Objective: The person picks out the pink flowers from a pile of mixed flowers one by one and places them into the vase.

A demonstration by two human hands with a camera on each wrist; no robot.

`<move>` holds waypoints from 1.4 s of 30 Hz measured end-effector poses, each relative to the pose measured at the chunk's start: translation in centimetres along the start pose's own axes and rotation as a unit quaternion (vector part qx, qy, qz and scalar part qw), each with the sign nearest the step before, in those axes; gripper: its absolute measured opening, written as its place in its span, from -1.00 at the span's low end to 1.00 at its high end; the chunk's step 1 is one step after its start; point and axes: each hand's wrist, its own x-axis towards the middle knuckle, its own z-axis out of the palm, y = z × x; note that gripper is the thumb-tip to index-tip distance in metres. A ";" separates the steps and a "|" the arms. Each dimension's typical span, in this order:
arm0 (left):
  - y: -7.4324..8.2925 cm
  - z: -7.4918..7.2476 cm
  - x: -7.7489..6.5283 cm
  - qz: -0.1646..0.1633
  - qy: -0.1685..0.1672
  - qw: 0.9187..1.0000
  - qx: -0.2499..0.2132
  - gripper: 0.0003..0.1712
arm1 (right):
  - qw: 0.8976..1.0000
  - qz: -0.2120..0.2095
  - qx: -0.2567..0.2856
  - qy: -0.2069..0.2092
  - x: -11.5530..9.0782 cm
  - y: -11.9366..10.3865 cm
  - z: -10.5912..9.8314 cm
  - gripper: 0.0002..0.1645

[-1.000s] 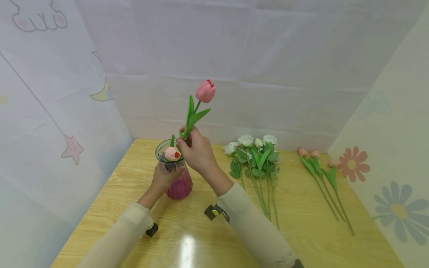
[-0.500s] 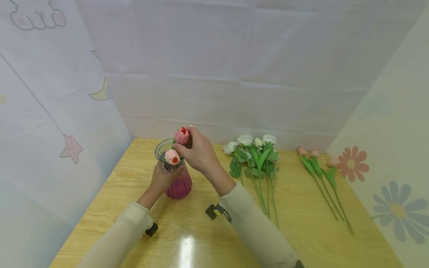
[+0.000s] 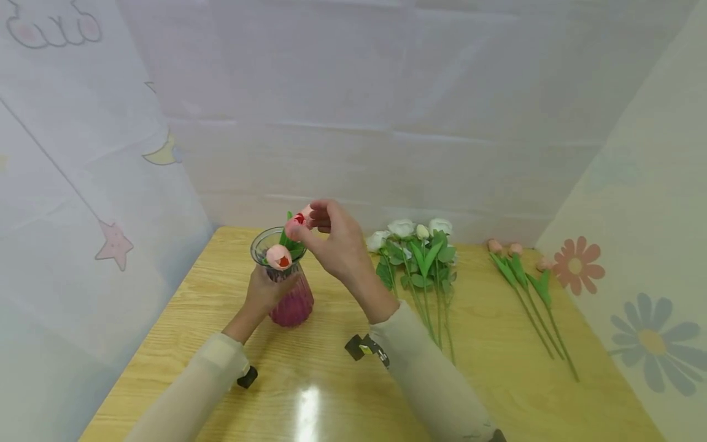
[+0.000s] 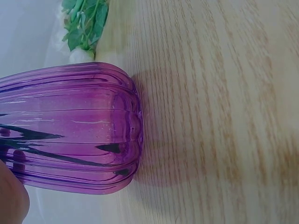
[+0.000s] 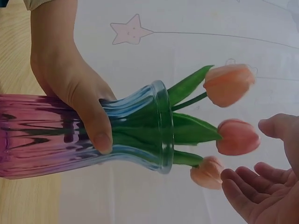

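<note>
Clamped around the neck of one pink-purple glass vase (image 3: 293, 305), a person's left grip (image 3: 267, 291) holds it on the wooden desk (image 3: 331, 374), thumb laid across the glass. Three tulips (image 5: 196, 128) stand in the vase, their heads above the left grip: one pink bloom (image 5: 238, 136) between two peach blooms (image 5: 229, 85). Raised just beside them, the right grip (image 3: 338, 247) has its thumb and fingers apart; a gap shows between its thumb and the pink bloom, though whether a fingertip touches the nearer peach one cannot be told. To the right of the right grip lie at least three full white roses (image 3: 401, 228) and one white bud (image 3: 422, 232), some flowers partly hidden among green leaves (image 3: 423, 259). Well to the right of both grips, three more peach tulips (image 3: 519, 271) lie side by side, stems toward the person. One pink star (image 3: 114, 245) is printed on the backdrop (image 3: 66, 307), left of the left grip.
</note>
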 end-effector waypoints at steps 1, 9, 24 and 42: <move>0.0 0.0 0.0 0.001 0.002 1.000 0.000 -0.18 | 1.000 0.000 0.003 0.003 0.0 0.1 -0.2 -0.38; 0.0 0.0 0.0 -0.011 0.005 1.000 0.006 -0.16 | 1.000 0.013 -0.010 0.021 -0.3 1.2 -1.6 -0.43; 0.1 0.0 -0.1 -0.015 0.003 1.000 -0.012 -0.18 | 0.998 0.049 -0.034 0.027 -1.0 4.1 -4.0 -0.45; 0.0 0.1 -0.2 -0.017 0.012 1.000 -0.011 -0.18 | 0.995 0.078 -0.056 0.029 -2.0 7.4 -6.4 -0.45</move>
